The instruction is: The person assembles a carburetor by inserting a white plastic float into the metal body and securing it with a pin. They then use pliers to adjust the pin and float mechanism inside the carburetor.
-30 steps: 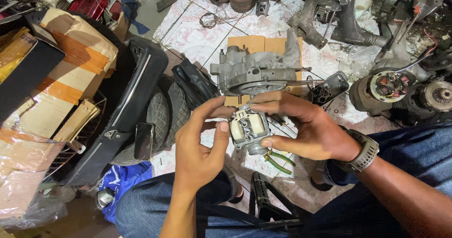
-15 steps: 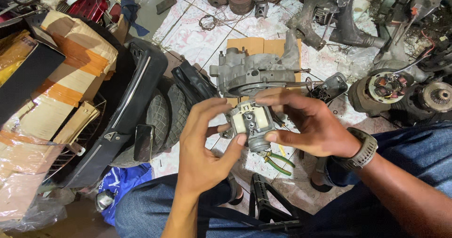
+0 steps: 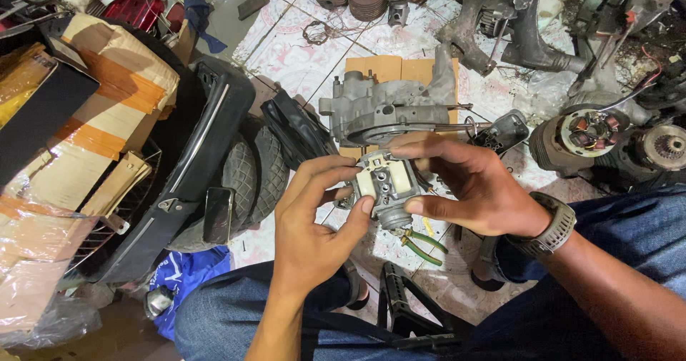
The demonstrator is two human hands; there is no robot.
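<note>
Head view: the person sits over a tiled floor (image 3: 300, 54) crowded on every side, so the only open room is the small patch of air above the lap where both hands work. To the left, a black scooter body panel (image 3: 207, 154) leans across a tyre (image 3: 261, 168), with taped cardboard boxes (image 3: 107, 111) beyond it. Straight ahead, just past the fingers, a grey engine casing (image 3: 389, 107) rests on a piece of brown cardboard (image 3: 386, 68). To the right lies a stator with copper windings (image 3: 589, 132); more engine parts crowd the far edge. Below the hands, green-handled pliers (image 3: 425, 245) lie on the floor, and a black stand (image 3: 404, 304) sits between the person's blue-jeaned knees.

The small grey carburettor (image 3: 386, 186) is held up off the floor between both hands, in front of the engine casing and directly above the pliers. The left hand (image 3: 314, 218) comes up from below, its grip clamped on the carburettor's left side: thumb pressed against the lower front, fingers curled over the top left edge. The right hand (image 3: 475, 186), with a watch (image 3: 554, 225) on its wrist, closes its grip on the right side: thumb against the lower right of the body, forefinger arched over the top. The carburettor's pale face is turned up toward the camera.
</note>
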